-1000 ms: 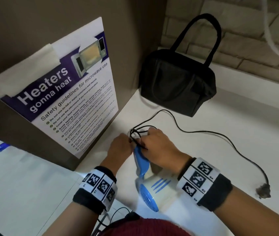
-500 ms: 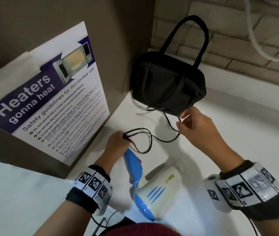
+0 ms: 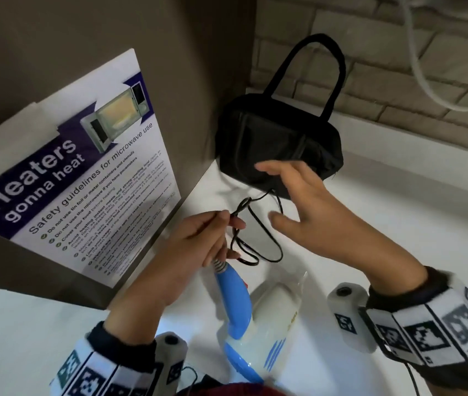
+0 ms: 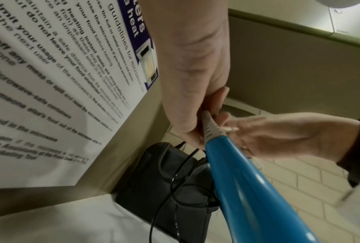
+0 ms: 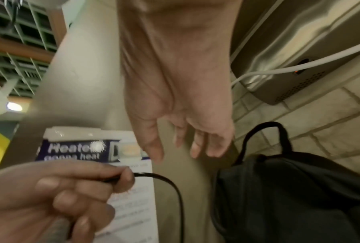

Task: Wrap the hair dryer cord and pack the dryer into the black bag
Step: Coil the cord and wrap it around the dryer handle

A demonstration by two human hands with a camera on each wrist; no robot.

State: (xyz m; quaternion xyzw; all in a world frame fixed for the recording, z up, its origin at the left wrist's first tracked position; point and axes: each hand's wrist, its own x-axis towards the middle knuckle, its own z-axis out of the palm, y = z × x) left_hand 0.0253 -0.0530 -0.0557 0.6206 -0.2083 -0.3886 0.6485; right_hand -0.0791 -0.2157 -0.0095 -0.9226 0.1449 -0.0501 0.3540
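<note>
The white and blue hair dryer (image 3: 258, 330) hangs from its blue handle (image 4: 243, 189), lifted off the white counter. My left hand (image 3: 198, 241) grips the handle's ribbed end and pinches loops of the black cord (image 3: 258, 241) between thumb and fingers (image 5: 120, 177). The cord's loops dangle below that hand. My right hand (image 3: 298, 207) hovers with fingers spread and relaxed, just right of the cord and in front of the black bag (image 3: 278, 150), holding nothing. The bag stands in the corner, handles (image 3: 307, 67) upright.
A brown panel with a microwave safety poster (image 3: 84, 178) stands close on the left. A brick wall (image 3: 398, 67) with a white hose (image 3: 433, 81) runs behind the bag. The white counter (image 3: 398, 224) stretches to the right.
My right hand let go of the cord and opened, moving up toward the bag. My left hand lifted the dryer's handle end and gathered the cord loops.
</note>
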